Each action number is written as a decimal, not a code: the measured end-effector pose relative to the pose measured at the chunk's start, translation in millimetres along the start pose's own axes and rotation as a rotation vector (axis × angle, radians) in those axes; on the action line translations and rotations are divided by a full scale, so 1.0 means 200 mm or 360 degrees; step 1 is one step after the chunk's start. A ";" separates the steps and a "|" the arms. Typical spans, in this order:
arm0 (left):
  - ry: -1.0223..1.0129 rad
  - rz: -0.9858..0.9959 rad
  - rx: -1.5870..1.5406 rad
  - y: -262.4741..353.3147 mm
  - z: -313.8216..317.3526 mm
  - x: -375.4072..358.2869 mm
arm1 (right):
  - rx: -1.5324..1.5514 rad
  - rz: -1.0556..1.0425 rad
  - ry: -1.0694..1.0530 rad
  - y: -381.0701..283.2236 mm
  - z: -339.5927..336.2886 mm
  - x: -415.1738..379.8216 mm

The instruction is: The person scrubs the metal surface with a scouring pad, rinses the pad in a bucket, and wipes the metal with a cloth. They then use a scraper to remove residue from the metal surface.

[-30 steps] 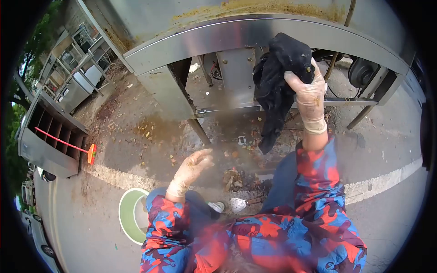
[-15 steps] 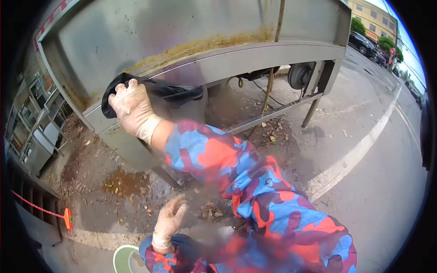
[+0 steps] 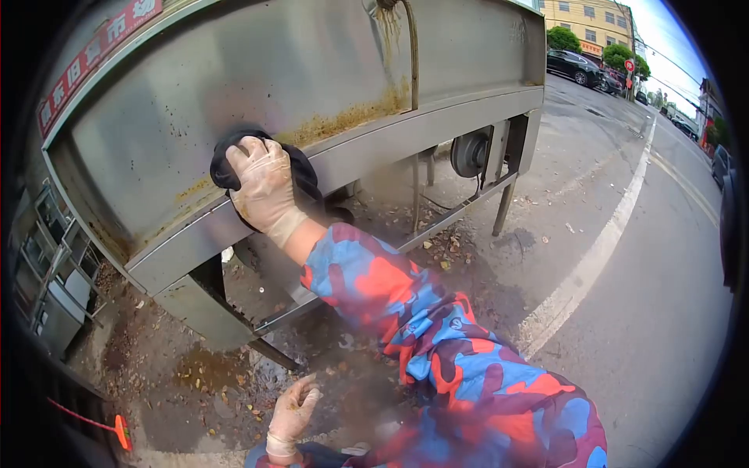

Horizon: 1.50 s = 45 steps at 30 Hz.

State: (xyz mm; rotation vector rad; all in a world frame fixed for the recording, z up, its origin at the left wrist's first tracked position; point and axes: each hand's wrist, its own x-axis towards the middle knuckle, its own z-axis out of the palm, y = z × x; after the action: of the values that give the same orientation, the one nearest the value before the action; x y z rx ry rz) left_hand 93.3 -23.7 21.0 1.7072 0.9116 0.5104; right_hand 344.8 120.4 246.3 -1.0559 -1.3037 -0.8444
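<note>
My right hand [image 3: 264, 183], in a translucent glove, presses a bunched black cloth [image 3: 307, 173] against the metal panel [image 3: 183, 101], just above its lower ledge. The fingers are curled over the cloth, and part of it hangs down past the ledge. Brownish-yellow grime [image 3: 343, 125] streaks the panel to the right of the cloth. Low in the view, my left hand [image 3: 292, 417], gloved too, hovers near my knee with its fingers loosely bent and apart. Nothing shows in it.
The steel unit stands on metal legs [image 3: 505, 207], with a round dark motor or fan part [image 3: 470, 156] under its right side. Wet ground with leaves [image 3: 211, 370] lies beneath. An orange-ended red rod [image 3: 122, 431] is at lower left. Parked cars [image 3: 576, 66] line the road.
My right hand has moved right along the panel's bottom edge, and the cloth is now more bunched. The view has shifted, and the green-rimmed bucket at the bottom has left it.
</note>
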 end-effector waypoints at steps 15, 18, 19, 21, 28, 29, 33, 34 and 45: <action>0.0001 0.0555 -0.1717 0.03 -0.02 0.09 | 0.0986 -0.0262 -0.1116 -0.55 -0.30 -0.73; 0.0516 0.0733 -0.1770 -0.14 -0.06 0.07 | 0.1061 -0.0162 -0.1306 -0.63 -0.34 -1.01; 0.0615 0.0729 -0.1648 -0.19 -0.10 0.05 | 0.1037 -0.0106 -0.1312 -0.65 -0.35 -1.11; 0.0562 0.0584 -0.1795 -0.19 -0.13 -0.01 | 0.0940 -0.0110 -0.1480 -0.64 -0.35 -1.19; 0.0800 0.0552 -0.1608 -0.15 -0.18 -0.17 | 0.1566 0.0092 -0.1998 -0.59 -0.36 -1.07; 0.0796 0.0590 -0.1605 -0.13 -0.20 -0.20 | 0.1708 0.0259 -0.2023 -0.58 -0.37 -1.02; 0.0996 0.0465 -0.1636 -0.22 -0.28 -0.27 | 0.1707 0.0674 -0.1838 -0.46 -0.37 -1.07; 0.1095 0.0419 -0.1669 -0.22 -0.30 -0.27 | 0.1624 0.0689 -0.1864 -0.42 -0.36 -1.12; 0.1369 0.0137 -0.1667 -0.22 -0.34 -0.37 | 0.0235 -0.0311 -0.3693 -0.29 -0.50 -2.57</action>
State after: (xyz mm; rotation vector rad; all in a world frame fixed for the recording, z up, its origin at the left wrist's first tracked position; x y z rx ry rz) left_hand -16.1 -34.7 9.1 0.5253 0.8793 1.5255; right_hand 267.8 -33.1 -252.5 -1.6743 -3.1579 1.0029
